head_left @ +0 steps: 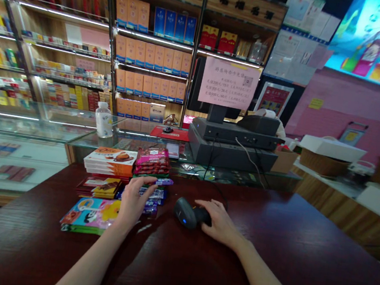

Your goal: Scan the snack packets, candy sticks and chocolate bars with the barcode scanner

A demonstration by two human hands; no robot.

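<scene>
Shop counter of dark red wood [257,265]: two bare hands among snack packets.
Left hand [135,203]: arched, fingers spread, over small purple-wrapped bars [152,195]; whether it has closed on one cannot be told. Bars likely light and fairly stiff, with slippery wrappers; best pinched across the middle. Right hand [219,221]: lying nearly flat, fingers narrowly draped over the grip of a black barcode scanner [189,213], which rests on the counter showing a blue light. Forearms: both reach forward, wrists low. Beside the bars: stacked orange boxes [109,160], a pink bag [150,161], a panda-print packet [89,215]. Beyond: glass display case [26,126], water bottle [104,121], cash register [233,139], shelves of cartons [152,57].
</scene>
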